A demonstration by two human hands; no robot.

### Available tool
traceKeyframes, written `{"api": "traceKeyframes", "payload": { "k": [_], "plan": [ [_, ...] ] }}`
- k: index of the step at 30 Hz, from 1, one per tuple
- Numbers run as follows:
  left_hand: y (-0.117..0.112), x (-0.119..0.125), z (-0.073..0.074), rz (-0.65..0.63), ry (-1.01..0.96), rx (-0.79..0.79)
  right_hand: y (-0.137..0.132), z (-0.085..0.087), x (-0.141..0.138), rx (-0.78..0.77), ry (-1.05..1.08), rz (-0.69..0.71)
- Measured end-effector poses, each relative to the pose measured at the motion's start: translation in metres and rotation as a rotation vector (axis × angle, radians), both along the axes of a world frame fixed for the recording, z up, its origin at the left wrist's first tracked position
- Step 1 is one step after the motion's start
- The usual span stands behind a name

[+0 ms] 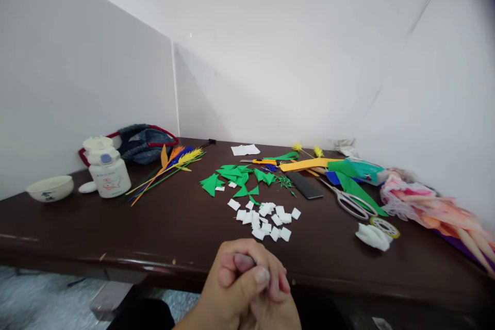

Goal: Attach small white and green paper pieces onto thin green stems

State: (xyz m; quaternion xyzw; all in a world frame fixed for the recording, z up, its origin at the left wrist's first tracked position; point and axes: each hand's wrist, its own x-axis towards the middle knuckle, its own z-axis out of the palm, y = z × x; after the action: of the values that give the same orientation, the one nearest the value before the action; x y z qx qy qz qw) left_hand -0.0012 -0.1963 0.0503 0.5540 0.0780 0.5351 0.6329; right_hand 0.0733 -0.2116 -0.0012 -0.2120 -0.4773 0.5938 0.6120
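My left hand [228, 289] and my right hand [276, 312] are clasped together at the table's front edge, fingers interlocked. Each is closed around the other, and no object shows between them. Just beyond them lies a loose pile of small white squares [266, 227]. Behind that are cut green pieces [232, 172], some pointed like leaves, and a small heap of thin green strips [285, 183]. A yellow utility knife [265, 162] lies past the green pieces. To the right are a dark flat bar [305, 185] and scissors with pale handles [351, 203].
On the left of the brown table [174, 221] stand a bowl [50, 188], a white bottle [110, 175] and colourful stems [170, 167]. At right lie a tape roll [384, 227], crumpled white tissue [373, 237] and dolls [436, 201]. Walls enclose the back and sides.
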Motion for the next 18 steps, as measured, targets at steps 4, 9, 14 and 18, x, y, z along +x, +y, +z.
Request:
{"api": "traceKeyframes", "payload": {
  "k": [4,9,14,18],
  "plan": [
    [-0.001,0.014,-0.004,-0.042,-0.072,-0.096,-0.009,0.005,0.006,0.113,-0.164,-0.206],
    [0.000,0.021,-0.002,-0.049,-0.005,-0.200,-0.013,-0.010,0.010,0.363,-0.426,-0.542],
    [0.008,0.032,-0.002,0.120,0.112,-0.336,-0.004,-0.023,0.014,0.565,-0.714,-0.754],
    [0.024,0.031,-0.005,0.260,0.135,-0.421,0.019,-0.020,0.028,0.916,-0.901,-0.784]
  ]
}}
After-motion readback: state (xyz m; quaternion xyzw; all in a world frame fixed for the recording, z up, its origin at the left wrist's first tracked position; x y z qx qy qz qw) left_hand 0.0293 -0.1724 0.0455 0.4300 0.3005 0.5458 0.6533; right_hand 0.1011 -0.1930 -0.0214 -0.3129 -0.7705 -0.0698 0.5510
